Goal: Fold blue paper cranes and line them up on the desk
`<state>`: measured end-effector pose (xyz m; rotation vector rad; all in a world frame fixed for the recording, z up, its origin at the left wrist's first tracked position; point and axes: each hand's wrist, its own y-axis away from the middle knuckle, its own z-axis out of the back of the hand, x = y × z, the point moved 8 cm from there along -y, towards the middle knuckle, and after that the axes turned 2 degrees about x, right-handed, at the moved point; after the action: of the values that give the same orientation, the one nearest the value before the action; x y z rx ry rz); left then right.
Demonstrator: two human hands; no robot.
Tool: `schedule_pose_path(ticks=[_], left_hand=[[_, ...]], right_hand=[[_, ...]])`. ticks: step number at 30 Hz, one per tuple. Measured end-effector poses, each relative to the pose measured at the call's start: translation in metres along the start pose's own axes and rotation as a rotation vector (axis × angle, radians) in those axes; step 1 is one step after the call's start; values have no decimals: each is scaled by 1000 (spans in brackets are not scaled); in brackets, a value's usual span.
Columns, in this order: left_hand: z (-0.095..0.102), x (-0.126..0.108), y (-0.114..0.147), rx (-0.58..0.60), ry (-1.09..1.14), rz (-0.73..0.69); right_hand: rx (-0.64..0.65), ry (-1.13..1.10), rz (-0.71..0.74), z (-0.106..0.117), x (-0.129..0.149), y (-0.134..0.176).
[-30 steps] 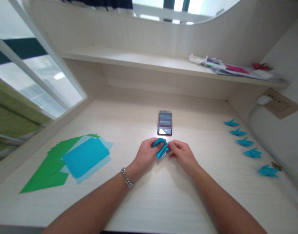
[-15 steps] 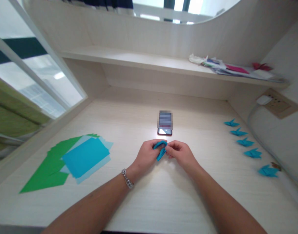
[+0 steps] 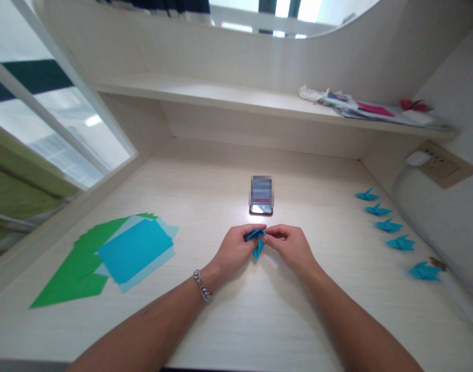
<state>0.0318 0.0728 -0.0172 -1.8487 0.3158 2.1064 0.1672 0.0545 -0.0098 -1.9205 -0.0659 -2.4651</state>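
Across the whole lower view spreads your pale desk (image 3: 205,181), and over its far end runs one shelf (image 3: 205,95) with loose papers (image 3: 376,109) at its right. Down on the left side, a green stack (image 3: 72,276) lies fanned out, and over its right part sits a blue stack (image 3: 136,250) with paler layers peeking out; both overlap too closely for you to count sheets. Middle of the desk now, and both your hands are occupied: the left hand (image 3: 234,248) curls round one folded blue paper (image 3: 257,250), while the right hand (image 3: 294,248) pinches its right edge. Just beyond your fingers lies a single phone (image 3: 261,194), screen too blurred to read. And look at that folded paper: right between your hands, touching both, so neither is nearer! Its long axis runs roughly towards you, narrow tip pointing your way, upper part bending left, the rest hidden by fingers. Off to the right, well apart from your right hand, five little blue paper figures (image 3: 389,226) form a slanting row, and one chain bracelet (image 3: 202,287) rings your left wrist.
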Motion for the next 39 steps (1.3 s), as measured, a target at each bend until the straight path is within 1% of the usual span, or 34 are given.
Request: schedule_pose_path(ticks=[6, 11, 14, 16, 19, 21, 24, 28, 31, 34, 39], left_hand=[[-2, 2, 0, 1, 98, 53], [-5, 0, 0, 61, 50, 64], [-5, 1, -2, 69, 52, 66], [-4, 3, -3, 64, 65, 68], [0, 7, -4, 14, 79, 103], [2, 10, -3, -25, 89, 135], [0, 11, -2, -20, 108, 147], [-4, 10, -2, 25, 106, 135], [-5, 10, -1, 38, 104, 142], [-6, 9, 0, 61, 121, 154], [-9, 10, 2, 125, 50, 174]], right_hand=[[-27, 54, 1, 4, 2, 1], [-45, 30, -13, 6, 1, 0], [-37, -12, -29, 4, -3, -2], [-24, -50, -19, 3, -6, -3], [-1, -102, -17, 1, -10, -5], [17, -96, -30, 0, -13, -6], [31, -59, -35, -1, -13, -5], [22, 79, 25, 0, -4, -2], [-22, 208, 83, 1, 4, 1], [-54, 222, 126, 3, 9, 4], [-29, 195, 179, 0, 16, 6]])
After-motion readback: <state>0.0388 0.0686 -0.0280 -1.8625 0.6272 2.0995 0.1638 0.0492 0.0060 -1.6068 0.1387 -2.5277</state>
